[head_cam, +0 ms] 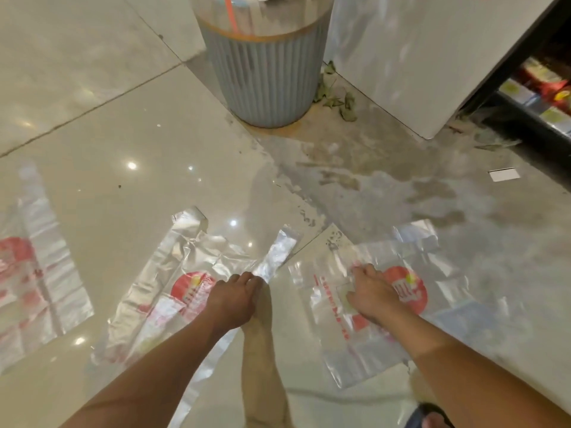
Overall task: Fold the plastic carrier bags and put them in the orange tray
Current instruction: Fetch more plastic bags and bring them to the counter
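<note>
**Forearms reach down to three clear carrier bags on the tiles**

Bare forearms run up from the bottom edge to two hands working on the floor on the near side of a ribbed grey-blue plastic bin (265, 75).

The left hand (234, 299) has its fingers (251, 279) bent downward. They close on the middle bag, a crumpled clear plastic carrier bag (160, 291), where one flat handle strip meets the body. That strip stretches from the fingertips toward the bin. The hand sits above a bare foot (259, 332) planted between two of the bags.

The right hand (374, 295) lies palm down with fingers (366, 270) spread and nearly straight. It presses on the right bag, a flatter clear plastic carrier bag (355, 344), and grips nothing.

Each bag carries a round red logo with a yellow patch, plus lines of red print. The lettering is too blurred to read.

Bags number three. The middle one lies directly on the near side of the bin, and the right one is beside it, partly on rough grey concrete. A third clear plastic bag (37, 273), spread flat, lies well to the left of the bin at the picture's edge, touched by neither hand.

Dry leaves (336, 101) lie at the bin's right foot, against a white cabinet (411, 63). One small white card (503, 175) lies farther right of the bin. A blue sandal (428, 415) shows at the bottom edge.
</note>
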{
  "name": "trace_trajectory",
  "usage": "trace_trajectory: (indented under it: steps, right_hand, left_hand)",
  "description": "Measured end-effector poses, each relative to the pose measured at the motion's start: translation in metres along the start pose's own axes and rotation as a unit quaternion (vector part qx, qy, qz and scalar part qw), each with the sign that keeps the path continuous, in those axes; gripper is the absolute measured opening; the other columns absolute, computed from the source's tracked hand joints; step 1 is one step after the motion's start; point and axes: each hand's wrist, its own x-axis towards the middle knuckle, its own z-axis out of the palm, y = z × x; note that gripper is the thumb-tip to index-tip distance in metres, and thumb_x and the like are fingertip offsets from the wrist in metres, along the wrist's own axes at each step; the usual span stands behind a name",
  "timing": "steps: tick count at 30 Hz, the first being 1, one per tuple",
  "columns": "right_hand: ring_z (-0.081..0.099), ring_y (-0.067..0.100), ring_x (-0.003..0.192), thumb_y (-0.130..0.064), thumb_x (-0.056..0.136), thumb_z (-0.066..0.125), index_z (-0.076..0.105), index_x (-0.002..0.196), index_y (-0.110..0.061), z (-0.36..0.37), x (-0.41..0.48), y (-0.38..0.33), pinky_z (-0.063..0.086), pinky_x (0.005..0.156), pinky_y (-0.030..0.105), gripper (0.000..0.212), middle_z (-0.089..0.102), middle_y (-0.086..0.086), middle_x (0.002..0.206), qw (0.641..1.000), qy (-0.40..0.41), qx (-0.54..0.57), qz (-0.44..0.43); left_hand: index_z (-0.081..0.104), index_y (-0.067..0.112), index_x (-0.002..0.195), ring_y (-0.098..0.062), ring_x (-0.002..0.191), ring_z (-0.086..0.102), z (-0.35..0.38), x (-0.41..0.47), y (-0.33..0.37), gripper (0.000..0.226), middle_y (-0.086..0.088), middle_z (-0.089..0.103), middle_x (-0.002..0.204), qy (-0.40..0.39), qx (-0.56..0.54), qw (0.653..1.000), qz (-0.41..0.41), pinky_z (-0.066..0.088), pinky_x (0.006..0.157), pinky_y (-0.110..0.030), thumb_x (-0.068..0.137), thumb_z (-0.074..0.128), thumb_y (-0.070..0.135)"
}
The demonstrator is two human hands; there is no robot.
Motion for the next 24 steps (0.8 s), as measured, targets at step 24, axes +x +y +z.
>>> trace_trajectory:
  steps: [24]
  right_hand:
    - [0.071, 0.019, 0.095, -0.058, 0.097, 0.014, 0.078, 0.098, -0.022, 0.019, -0.021, 0.068, 0.054, 0.082, 0.032, 0.073, 0.065, -0.006, 0.125, 0.972, 0.167, -0.168, -0.001]
  left_hand:
    - [0.061, 0.012, 0.087, -0.029, 0.067, 0.056, 0.013, 0.019, 0.003, 0.024, -0.007, 0.054, 0.080, 0.145, -0.007, 0.986, -0.080, 0.038, 0.056, -0.034, 0.075, 0.075, 0.027]
